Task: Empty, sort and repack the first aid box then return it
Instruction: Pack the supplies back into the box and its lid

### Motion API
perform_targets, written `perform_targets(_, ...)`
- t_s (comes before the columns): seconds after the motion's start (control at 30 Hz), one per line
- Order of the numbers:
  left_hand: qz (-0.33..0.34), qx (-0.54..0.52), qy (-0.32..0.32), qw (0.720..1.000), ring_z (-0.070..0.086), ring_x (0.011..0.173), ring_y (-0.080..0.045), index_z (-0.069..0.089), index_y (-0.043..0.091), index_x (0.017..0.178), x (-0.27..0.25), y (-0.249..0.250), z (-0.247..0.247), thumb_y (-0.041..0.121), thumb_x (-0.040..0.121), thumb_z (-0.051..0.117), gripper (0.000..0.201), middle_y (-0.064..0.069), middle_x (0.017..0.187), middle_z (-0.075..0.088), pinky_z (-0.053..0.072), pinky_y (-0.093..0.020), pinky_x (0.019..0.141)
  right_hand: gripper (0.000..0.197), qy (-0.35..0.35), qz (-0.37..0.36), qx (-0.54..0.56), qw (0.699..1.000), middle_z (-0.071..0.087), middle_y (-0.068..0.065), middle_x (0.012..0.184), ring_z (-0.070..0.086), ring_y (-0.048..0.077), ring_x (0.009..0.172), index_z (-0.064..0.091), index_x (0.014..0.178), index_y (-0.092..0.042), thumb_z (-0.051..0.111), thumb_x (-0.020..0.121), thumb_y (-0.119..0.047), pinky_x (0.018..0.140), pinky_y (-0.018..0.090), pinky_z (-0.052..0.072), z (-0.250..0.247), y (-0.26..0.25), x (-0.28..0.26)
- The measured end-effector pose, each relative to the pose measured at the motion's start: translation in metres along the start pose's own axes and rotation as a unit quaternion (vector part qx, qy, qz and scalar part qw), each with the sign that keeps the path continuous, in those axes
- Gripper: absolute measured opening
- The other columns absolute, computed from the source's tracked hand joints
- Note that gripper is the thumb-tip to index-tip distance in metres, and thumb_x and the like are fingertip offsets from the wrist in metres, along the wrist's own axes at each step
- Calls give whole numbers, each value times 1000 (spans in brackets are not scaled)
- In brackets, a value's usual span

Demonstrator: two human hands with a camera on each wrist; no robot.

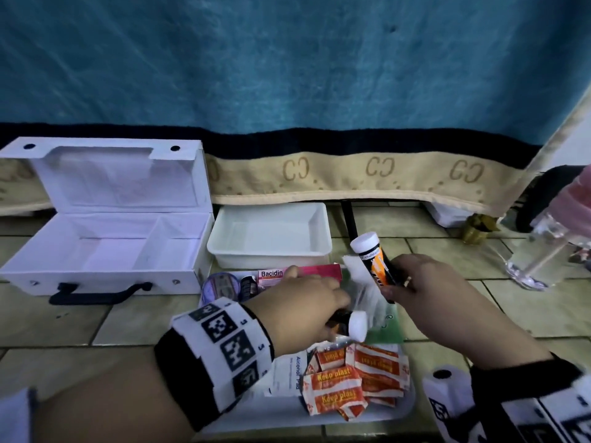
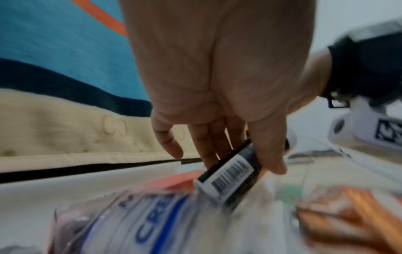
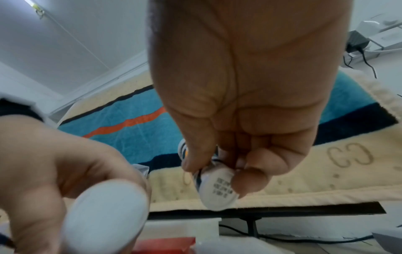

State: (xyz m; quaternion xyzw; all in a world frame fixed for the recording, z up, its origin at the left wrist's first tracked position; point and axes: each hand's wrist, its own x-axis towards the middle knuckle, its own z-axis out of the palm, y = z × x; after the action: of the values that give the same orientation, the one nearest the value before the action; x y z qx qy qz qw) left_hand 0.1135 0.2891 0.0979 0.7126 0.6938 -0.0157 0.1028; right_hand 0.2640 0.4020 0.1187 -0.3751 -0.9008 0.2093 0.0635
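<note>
The white first aid box (image 1: 105, 247) stands open and bare inside at the left, lid up. My right hand (image 1: 425, 286) grips a black-and-orange tablet tube (image 1: 374, 260) with a white cap, tilted up above the floor; its white base (image 3: 218, 189) shows in the right wrist view. My left hand (image 1: 307, 311) grips a second tube with a white cap (image 1: 356, 326) and a barcode label (image 2: 230, 173), over a flat white tray (image 1: 287, 410). On that tray lie orange plaster packets (image 1: 355, 382), an alcohol pad (image 1: 287, 375), a pink Bacidin box (image 1: 300, 274) and a round tin (image 1: 220, 287).
A deep empty white tray (image 1: 268, 235) sits behind the supplies, right of the box. A blue blanket with a beige border (image 1: 351, 174) hangs down behind everything. A clear bottle (image 1: 540, 251) stands at the right on the tiled floor (image 1: 96, 321).
</note>
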Motion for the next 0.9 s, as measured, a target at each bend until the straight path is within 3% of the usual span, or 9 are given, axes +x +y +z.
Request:
perform_targets(0.1,-31,-114,90,989,46,113,-12,47,28,128,-15,-3,-15,44,87,58,45,8,121,50,31,-32,97,7,15,-16,30,999,59,-5,86,49,3,66,55,86,-29,63,86,-30,50,16,29,-10,-6,4)
perform_targets(0.27,-113,-222,260,933,49,95,-4,53,29,106,-58,-25,-34,38,83,65,28,14,101,51,40,-21,85,16,42,-33,111,992,58,-6,61,49,4,49,59,84,-25,66,80,-39,43,17,27,-14,-48,12)
perform_targets(0.33,-152,-226,306,912,47,92,3,51,31,98,-79,-43,-40,34,82,66,23,16,95,50,37,-7,77,20,38,-46,171,983,65,-2,60,54,2,47,60,81,-24,70,75,-41,44,21,34,-7,-74,13)
perform_targets(0.4,-200,-236,349,885,46,90,11,49,34,91,-104,-65,-43,30,79,68,23,17,91,53,35,-2,72,24,25,-58,238,969,70,-3,68,64,10,56,61,83,-22,73,70,-38,53,29,46,5,-102,13)
perform_targets(0.53,-267,-313,435,801,61,74,-3,47,39,93,-154,-121,-45,23,79,68,30,12,82,66,45,-10,62,37,-5,-77,340,937,72,-2,77,69,19,69,59,88,-25,77,59,-41,70,46,56,39,-163,19)
perform_targets(0.63,-269,-399,453,751,67,61,-6,44,41,98,-189,-168,-42,3,81,67,48,12,79,70,47,-16,56,48,-5,-74,405,912,72,0,81,70,18,74,52,87,-36,81,50,-36,70,44,56,71,-210,30)
perform_targets(0.77,-268,-405,397,779,64,55,2,46,19,96,-222,-223,-28,0,79,71,36,9,77,70,41,-6,47,39,-20,-45,491,870,72,12,75,67,22,60,51,94,-20,77,69,-6,56,30,48,113,-281,47)
perform_targets(0.83,-258,-412,361,796,63,58,4,43,13,97,-231,-244,-17,0,83,66,30,-1,73,69,39,-3,50,24,-31,-21,525,850,72,15,75,66,23,60,53,95,-8,70,78,-8,55,28,49,133,-313,55)
perform_targets(0.9,-242,-371,316,839,59,70,2,39,20,99,-237,-262,-2,8,90,59,25,4,84,61,41,-8,59,16,-28,14,547,837,72,18,78,66,24,61,56,92,-4,66,83,-13,57,31,53,153,-338,64)
